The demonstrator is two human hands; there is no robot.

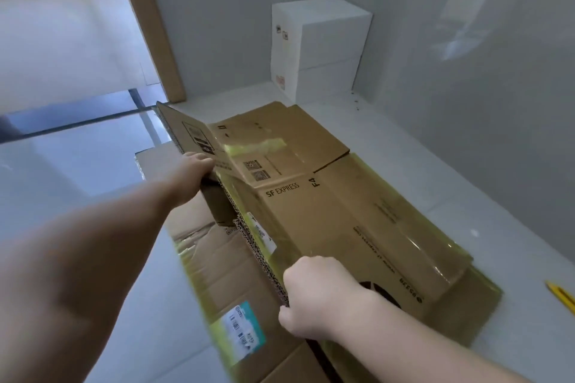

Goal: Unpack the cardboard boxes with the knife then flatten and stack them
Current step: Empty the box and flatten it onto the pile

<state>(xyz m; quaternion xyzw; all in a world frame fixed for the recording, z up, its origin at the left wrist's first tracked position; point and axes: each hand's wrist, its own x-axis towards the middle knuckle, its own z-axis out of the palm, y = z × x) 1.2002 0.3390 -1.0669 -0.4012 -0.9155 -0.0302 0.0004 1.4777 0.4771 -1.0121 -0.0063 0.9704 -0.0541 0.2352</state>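
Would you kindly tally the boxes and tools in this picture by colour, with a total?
Brown flattened cardboard boxes: at least 2, the SF Express box held by both hands, and the labelled box beneath it
White boxes: 2, upper stacked on lower
Yellow knife: 1
Total: 5

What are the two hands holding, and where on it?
Both grip the flattened SF Express box by its left edge: left hand farther up, right hand nearer.
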